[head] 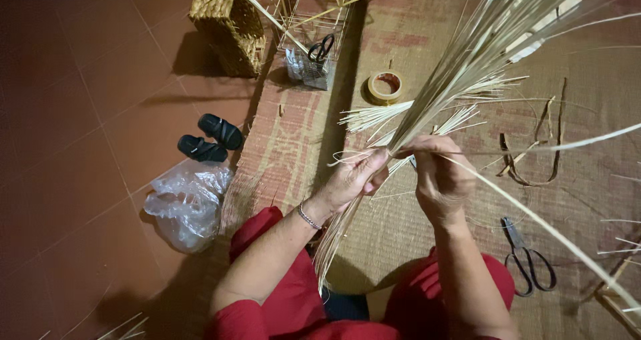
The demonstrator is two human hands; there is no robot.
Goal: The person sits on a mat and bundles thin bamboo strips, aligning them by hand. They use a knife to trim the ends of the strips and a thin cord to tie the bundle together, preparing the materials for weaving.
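One bundle of long pale split-cane strips [461, 80], held at its waist above the woven tan floor mat [400, 200]; the upper ends fan out toward the top right of the view, the lower ends hang down past the wrist toward the red-clothed lap. The bundle serves as landmark for all entries below.

Hands, two. Left hand [355, 178]: forearm rising from lower left, thin bracelet at the wrist, fingers curled and the grip closed around the bundle's waist. Right hand [437, 176]: just right of the bundle, back of the hand up, fingers folded in and pinching strips at the same waist; one strip runs from it down toward the lower right corner.

Scissors, two pairs. One black-handled steel pair [527, 256] lies on the mat, below and right of the bundle. One black-handled pair [322, 49] hangs on the wire frame basket [314, 40], up and left of the bundle.

One roll of tan adhesive tape [385, 86], flat on the mat, just left of the bundle's middle.

One woven straw basket [230, 23], far upper left.

Two black slip-on sandals [210, 138], side by side on the red tiled floor [73, 146], well left of the bundle.

One crumpled clear plastic bag [187, 203], below the sandals.

Dark curled bark trimmings [527, 160], count unclear, right of the bundle.
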